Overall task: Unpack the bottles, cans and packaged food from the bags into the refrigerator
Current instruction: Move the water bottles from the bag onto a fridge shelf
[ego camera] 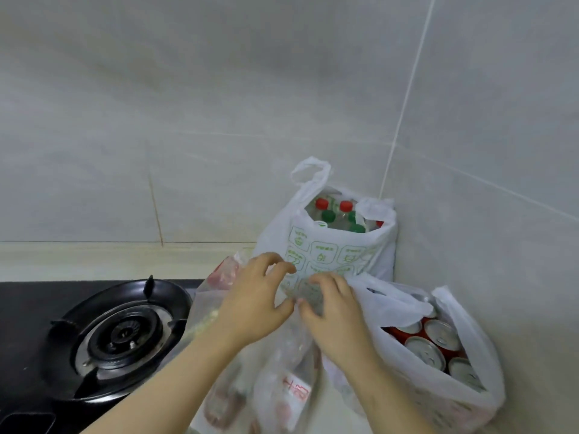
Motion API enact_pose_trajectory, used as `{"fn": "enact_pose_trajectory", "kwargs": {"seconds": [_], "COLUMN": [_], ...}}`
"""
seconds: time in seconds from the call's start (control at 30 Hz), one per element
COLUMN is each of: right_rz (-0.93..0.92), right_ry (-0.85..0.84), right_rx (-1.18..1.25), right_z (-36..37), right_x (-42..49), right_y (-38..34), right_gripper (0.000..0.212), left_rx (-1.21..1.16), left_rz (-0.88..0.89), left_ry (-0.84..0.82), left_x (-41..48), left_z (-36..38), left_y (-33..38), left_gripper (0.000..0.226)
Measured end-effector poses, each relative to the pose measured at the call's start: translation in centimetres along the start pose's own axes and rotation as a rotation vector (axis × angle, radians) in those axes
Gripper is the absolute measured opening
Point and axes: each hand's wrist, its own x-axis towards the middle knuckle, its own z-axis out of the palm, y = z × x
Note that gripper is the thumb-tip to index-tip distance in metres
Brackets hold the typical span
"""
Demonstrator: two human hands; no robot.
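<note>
Though pinched by left hand (253, 305) and right hand (333, 317), clear bag (291, 371) blurred.

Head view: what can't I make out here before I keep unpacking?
All in the head view:
Clear bag contents: motion blur and crinkled film; reddish packs, label unreadable.
Its mouth: left hand and right hand pinch there and cover it; tied or open is unclear.
Bottles: only caps show; printed bag wall hides bodies and count.
Cans: only tops show; white bag hides labels and anything beneath.
Refrigerator: outside the frame.
</note>
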Motion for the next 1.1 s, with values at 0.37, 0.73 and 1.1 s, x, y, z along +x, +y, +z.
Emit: {"fn": "enact_pose_trajectory", "kwargs": {"seconds": [0.37,0.73,1.1], "right_rz": [-0.006,0.174,0.323], "right_ry": [0.048,-0.057,-0.046], "right_rx": [-0.210,-0.432,-0.373], "right_z": [-5.2,-4.6,-4.0], "right_x": [6.4,9.8,9.7], "right_y": [4.4,9.8,11.0], "right_gripper": [0.044,0.062,0.072], "left_rx": [0.264,0.411,0.022], "left_rz": [0.044,-0.157,-0.416], "left_ry": [-0.049,-0.260,-0.162], "left_x": [8.9,11.4,10.0], "left_z": [1.1,3.5,5.5], "left_y": [1.6,-1.6,-3.1], "left_gripper": [0.057,0.073,0.072]}}
